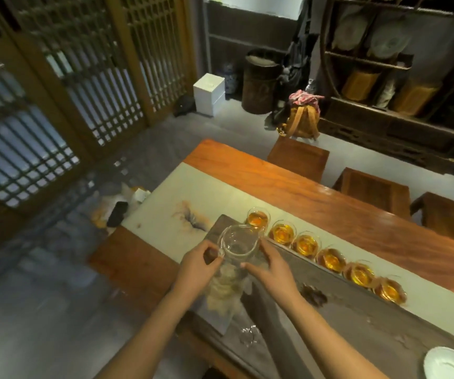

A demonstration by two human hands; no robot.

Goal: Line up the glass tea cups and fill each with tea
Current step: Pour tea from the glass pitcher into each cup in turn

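Now six glass cups stand in a straight row on the pale runner, each holding amber tea, just beyond the far edge of a long grey tray. The row runs from the cup nearest the pitcher out toward the right, each cup just beside the next. A clear glass pitcher sits at the left end of the tray, its spout pointing at the first cup; it looks empty. The left hand pinches the pitcher's handle with thumb and fingers curled. The right hand curls round the pitcher's right side, thumb at its base. The runner lies on a wooden table. A white plate sits at the lower right. Wooden stools stand along the table's far side.
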